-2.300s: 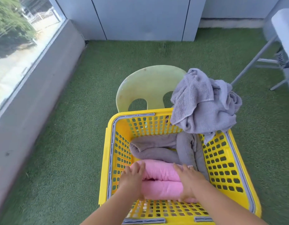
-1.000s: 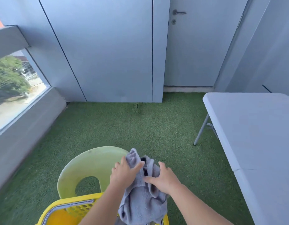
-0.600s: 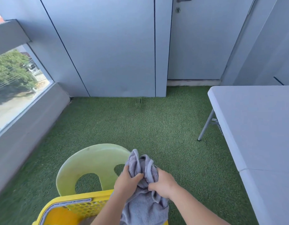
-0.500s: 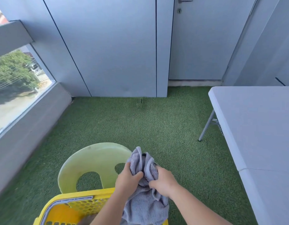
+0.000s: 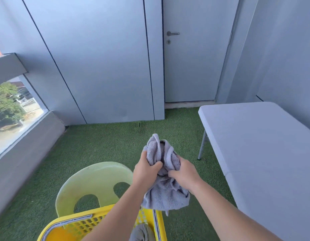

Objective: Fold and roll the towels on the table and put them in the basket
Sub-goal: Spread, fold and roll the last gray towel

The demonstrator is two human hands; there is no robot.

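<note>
Between left hand (image 5: 147, 171) and right hand (image 5: 183, 174): crumpled grey towel (image 5: 165, 197), held up | both hands close together, clamped on its upper folds, rest hanging free | basket (image 5: 91, 221) below the hands | desk (image 5: 263, 145) off to the right, probably where it goes for flat folding.
</note>
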